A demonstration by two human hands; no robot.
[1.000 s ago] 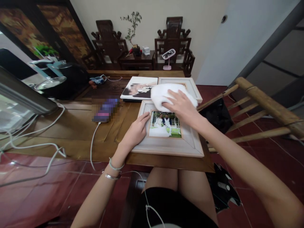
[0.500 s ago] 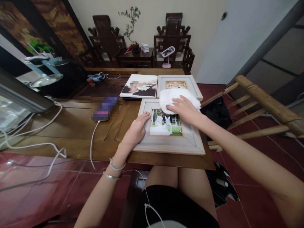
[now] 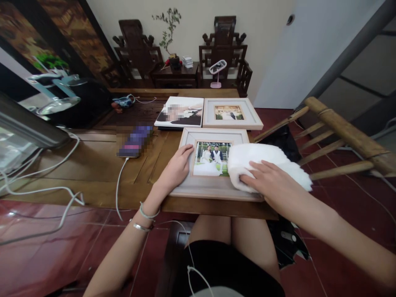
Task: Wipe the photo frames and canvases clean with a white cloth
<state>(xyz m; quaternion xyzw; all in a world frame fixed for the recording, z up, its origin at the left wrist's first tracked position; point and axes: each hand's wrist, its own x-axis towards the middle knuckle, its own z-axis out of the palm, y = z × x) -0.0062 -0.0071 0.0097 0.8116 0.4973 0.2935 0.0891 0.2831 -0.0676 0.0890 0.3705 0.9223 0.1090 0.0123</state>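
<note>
A pale wooden picture frame [image 3: 213, 189] lies flat near the table's front edge, with a photo of two people in its middle. My left hand [image 3: 176, 169] grips its left side, fingers resting on the border up to the photo's edge. In my right hand [image 3: 267, 179] is a fluffy white cloth [image 3: 262, 154], pressed on the frame's right border and hanging past its right side. The cloth hides that border and the photo's right edge. Behind lie a second picture frame [image 3: 256, 121] and, to its left, a white-edged photo panel [image 3: 194, 117].
A phone [image 3: 136, 141] with a white cable lies left on the wooden table [image 3: 99, 173]. Farther left stand a black pot with a glass lid [image 3: 58, 106] and several cables. A bamboo chair [image 3: 349, 128] stands close on the right. A pink mirror [image 3: 217, 74] is beyond the table.
My right hand has moved the cloth from the frame's top right toward me and right, uncovering the second frame and the photo's upper part. My left hand stays on the frame's left side.
</note>
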